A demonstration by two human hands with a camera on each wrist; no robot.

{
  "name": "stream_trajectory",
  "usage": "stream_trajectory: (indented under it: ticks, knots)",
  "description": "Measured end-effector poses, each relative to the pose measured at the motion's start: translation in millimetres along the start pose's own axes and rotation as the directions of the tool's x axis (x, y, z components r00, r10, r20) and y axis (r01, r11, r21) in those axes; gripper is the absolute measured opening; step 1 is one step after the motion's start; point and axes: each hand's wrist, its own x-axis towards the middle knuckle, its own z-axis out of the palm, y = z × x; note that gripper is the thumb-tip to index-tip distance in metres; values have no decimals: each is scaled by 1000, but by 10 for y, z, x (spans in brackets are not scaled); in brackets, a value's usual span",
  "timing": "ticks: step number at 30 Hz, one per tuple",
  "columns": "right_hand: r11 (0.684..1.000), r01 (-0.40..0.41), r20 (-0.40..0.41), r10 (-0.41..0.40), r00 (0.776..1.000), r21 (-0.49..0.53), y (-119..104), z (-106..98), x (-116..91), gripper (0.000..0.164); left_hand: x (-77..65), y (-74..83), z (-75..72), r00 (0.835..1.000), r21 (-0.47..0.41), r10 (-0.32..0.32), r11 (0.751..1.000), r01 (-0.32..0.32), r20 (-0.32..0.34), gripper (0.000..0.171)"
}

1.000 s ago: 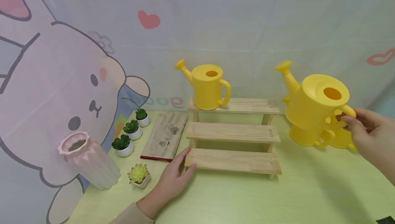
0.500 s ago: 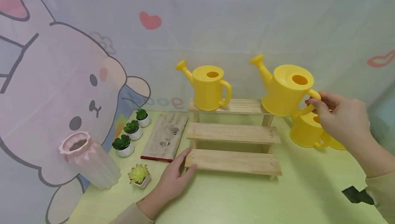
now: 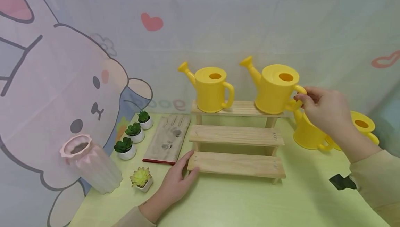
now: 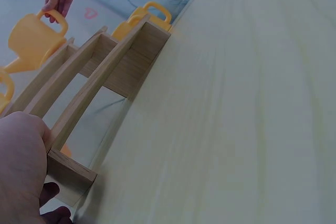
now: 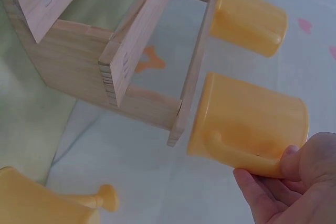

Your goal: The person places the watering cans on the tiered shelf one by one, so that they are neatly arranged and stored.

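My right hand (image 3: 328, 107) pinches the handle of a yellow watering can (image 3: 276, 90) between thumb and fingers. The can is upright over the right part of the top step, its spout to the left. In the right wrist view, a narrow gap shows between the can's base (image 5: 199, 114) and the board. Another yellow watering can (image 3: 210, 90) stands on the left of that step. My left hand (image 3: 175, 180) holds the left end of the lowest step of the wooden shelf (image 3: 235, 164), thumb at its front. Some left fingers are hidden in the head view.
More yellow watering cans (image 3: 307, 133) stand on the table right of the shelf, partly behind my right arm. To the left are a grey glove (image 3: 167, 140), several small potted succulents (image 3: 134, 131) and a pink vase (image 3: 93, 164). A printed cloth (image 3: 218, 22) hangs behind.
My right hand has carried the watering can leftward from above the cans at the right to over the top step. My left hand and the shelf have stayed in place.
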Motion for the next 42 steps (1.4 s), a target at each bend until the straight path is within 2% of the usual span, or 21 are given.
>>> stream_trajectory:
  ticks: [12,23,30,42]
  knots:
    - [999,38,-15,-38,999,11,-59,94,51,45,-16,21,-2,1000,0,1,1000,-1,6,68]
    - [999,36,2,-36,999,33,-67,140,65,56,-1,28,-4,1000,14,13,1000,-13,1,68]
    - [998,38,-1,-38,999,46,-63,169,56,53,3,25,-9,1000,13,11,1000,-11,5,69]
    - [997,43,0,-43,999,64,-71,194,28,58,-1,1,-4,1000,17,9,1000,-9,-4,69]
